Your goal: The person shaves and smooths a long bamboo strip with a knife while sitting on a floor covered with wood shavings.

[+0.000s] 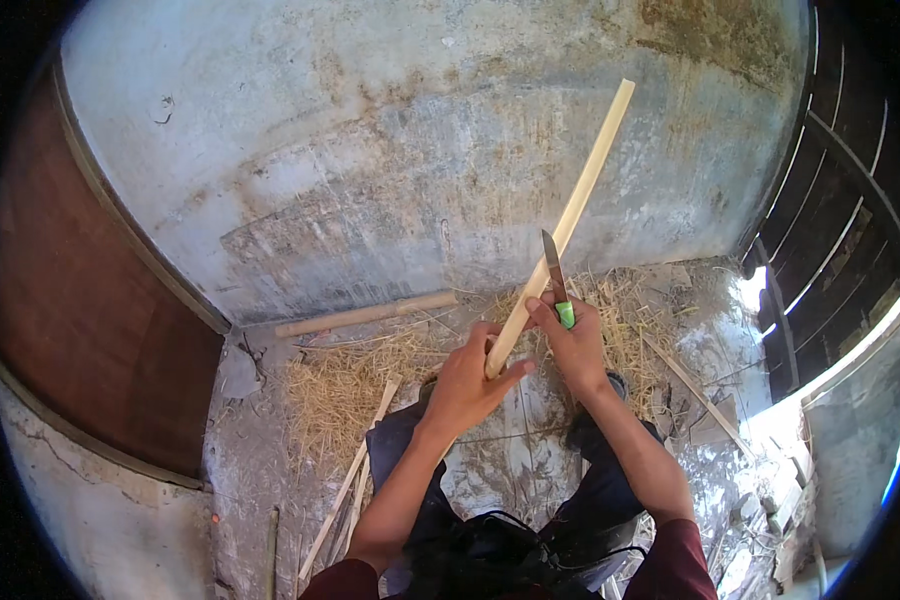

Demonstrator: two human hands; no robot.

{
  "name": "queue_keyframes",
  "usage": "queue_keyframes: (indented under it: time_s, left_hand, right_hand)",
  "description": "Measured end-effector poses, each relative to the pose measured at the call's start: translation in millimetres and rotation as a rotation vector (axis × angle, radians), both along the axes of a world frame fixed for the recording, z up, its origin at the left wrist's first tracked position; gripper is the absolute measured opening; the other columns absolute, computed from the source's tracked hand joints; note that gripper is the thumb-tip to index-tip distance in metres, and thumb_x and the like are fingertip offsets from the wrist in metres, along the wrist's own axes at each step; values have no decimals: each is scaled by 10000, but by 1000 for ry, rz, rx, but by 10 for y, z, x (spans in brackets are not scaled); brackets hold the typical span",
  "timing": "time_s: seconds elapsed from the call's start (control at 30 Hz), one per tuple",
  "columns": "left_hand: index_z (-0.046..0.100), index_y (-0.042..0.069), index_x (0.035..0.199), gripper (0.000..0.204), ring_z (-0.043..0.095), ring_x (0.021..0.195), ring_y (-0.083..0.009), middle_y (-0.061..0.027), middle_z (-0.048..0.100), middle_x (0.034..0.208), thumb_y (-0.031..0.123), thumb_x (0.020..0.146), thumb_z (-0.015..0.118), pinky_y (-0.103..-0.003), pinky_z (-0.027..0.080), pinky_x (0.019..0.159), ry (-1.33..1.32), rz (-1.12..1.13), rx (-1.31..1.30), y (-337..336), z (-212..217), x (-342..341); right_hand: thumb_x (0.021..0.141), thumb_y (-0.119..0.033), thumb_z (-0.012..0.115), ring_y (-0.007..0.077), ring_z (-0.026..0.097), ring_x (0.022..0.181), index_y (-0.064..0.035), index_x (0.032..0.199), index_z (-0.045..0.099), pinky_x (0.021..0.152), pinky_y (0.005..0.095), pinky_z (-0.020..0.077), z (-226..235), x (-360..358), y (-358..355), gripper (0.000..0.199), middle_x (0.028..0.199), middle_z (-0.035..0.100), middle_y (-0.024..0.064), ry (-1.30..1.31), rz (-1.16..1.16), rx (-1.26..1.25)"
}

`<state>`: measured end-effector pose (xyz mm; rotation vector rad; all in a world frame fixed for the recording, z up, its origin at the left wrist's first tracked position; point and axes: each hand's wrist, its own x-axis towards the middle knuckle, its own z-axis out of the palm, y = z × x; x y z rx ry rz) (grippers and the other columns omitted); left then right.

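Note:
A long, pale strip of split wood or bamboo (587,191) slants up and away to the right in front of me. My left hand (467,385) is closed around its lower end, the thumb stretched along the right side. My right hand (574,340) grips a knife (554,262) by its green handle, most of which is hidden in the fist. The dark blade points up and lies close beside the strip's right edge; whether it touches I cannot tell. The right thumb reaches the strip just above my left hand.
Shavings (345,390) are heaped on the floor around my feet. A round pole (367,314) lies along the wall's base. Thin strips (348,490) lean by my left leg, another strip (698,395) lies at right. A brown door panel (100,290) stands left, dark slatted boards (840,210) right.

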<state>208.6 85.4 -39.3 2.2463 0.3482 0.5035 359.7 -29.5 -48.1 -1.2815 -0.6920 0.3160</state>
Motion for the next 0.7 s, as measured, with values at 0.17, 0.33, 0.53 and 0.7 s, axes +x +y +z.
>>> queue_keyframes:
  time_s: [0.17, 0.33, 0.53, 0.7]
  left_hand:
    - [601, 61, 1232, 286, 480, 600, -89, 30, 531, 759, 245, 1052, 727, -284, 396, 532, -29, -222, -562, 266, -352, 186]
    - [586, 90, 1201, 188, 336, 571, -45, 71, 376, 723, 224, 1095, 663, -252, 278, 496, 90, -261, -1088, 476, -428, 108]
    - [572, 82, 1222, 248, 342, 578, -50, 62, 383, 727, 272, 1096, 671, -259, 299, 512, 40, -297, -1043, 429, -522, 86]
    - [539, 87, 1300, 376, 422, 609, -65, 33, 465, 805, 342, 1076, 701, -261, 349, 543, 46, -312, -1010, 566, -562, -23]
  right_hand:
    - [1036, -227, 730, 96, 620, 668, -7, 1157, 753, 636, 297, 497, -51, 136, -11, 252, 711, 690, 40, -218, -91, -201]
    - [1043, -190, 688, 176, 536, 537, -52, 1253, 663, 550, 370, 431, 64, 103, -157, 253, 630, 569, 68, -490, -175, -390]
    - [1029, -192, 715, 305, 636, 568, -76, 1234, 558, 564, 411, 474, -109, 29, -115, 283, 731, 638, 118, -623, -57, -378]
    - [989, -197, 776, 357, 734, 691, -80, 1151, 605, 597, 444, 540, -162, -27, 5, 263, 821, 722, 123, -796, 17, -399]
